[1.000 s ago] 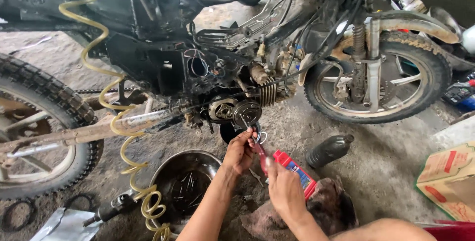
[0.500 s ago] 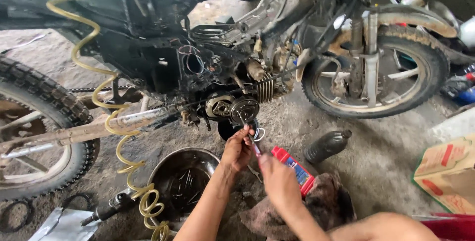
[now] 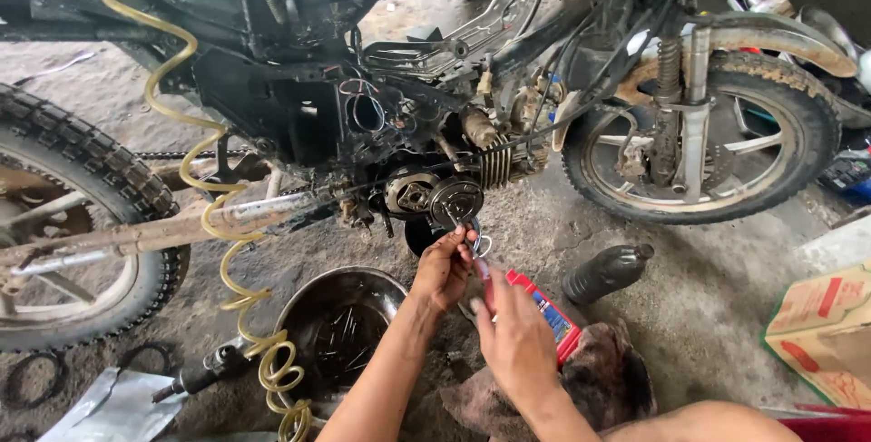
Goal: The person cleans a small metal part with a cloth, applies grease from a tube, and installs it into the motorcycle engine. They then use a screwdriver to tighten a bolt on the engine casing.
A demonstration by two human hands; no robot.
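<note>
Motorcycle engine [image 3: 435, 183], stripped, as landmark. Just below it, our left hand [image 3: 442, 270] pinches a small metal ring [image 3: 483, 246], fingers pressed together. Our right hand [image 3: 519, 344], nearer us, grips a red tube [image 3: 544, 310], seemingly applying it. Metal bowl [image 3: 340, 329] lower left catches parts.

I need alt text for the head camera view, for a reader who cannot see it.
Two bare hands work below the engine of a stripped motorcycle: the left hand pinches a small metal ring, the right hand holds a red tube. A metal bowl, dark bottle and coiled yellow hose lie on the dirty floor.
</note>
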